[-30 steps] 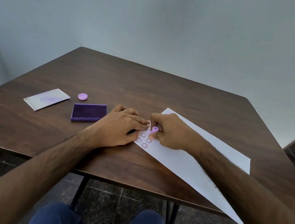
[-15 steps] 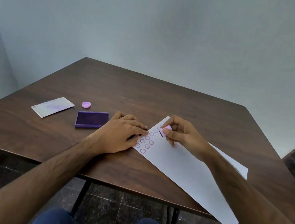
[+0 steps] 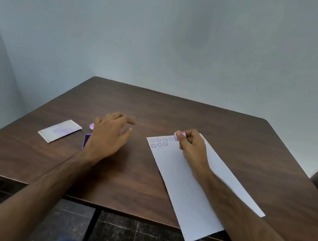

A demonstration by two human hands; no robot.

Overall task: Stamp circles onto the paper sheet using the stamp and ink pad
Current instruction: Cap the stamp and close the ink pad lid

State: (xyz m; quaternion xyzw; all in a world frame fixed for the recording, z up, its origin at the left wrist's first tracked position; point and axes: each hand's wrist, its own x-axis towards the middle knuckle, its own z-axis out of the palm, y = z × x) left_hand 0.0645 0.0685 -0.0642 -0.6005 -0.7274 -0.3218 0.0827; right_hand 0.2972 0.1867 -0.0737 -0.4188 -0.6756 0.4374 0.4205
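A white paper sheet (image 3: pixel 188 187) lies slanted on the dark wooden table (image 3: pixel 176 115), its near corner hanging over the front edge. Several purple circles (image 3: pixel 159 142) are printed at its far left corner. My right hand (image 3: pixel 192 147) rests on the sheet and pinches a small lilac stamp (image 3: pixel 178 135) just right of the circles. My left hand (image 3: pixel 109 137) hovers with fingers spread over the purple ink pad (image 3: pixel 86 139), of which only the left edge shows. The hand holds nothing.
A white lid or card with purple smudges (image 3: pixel 59 130) lies left of the ink pad. A small lilac cap (image 3: pixel 91 126) peeks out beside my left wrist. Walls close in behind and to the left. My knees show under the front edge.
My left hand has left the paper and moved left over the ink pad. My right hand, still holding the stamp, has shifted to the far end of the circle rows. The view has tilted up.
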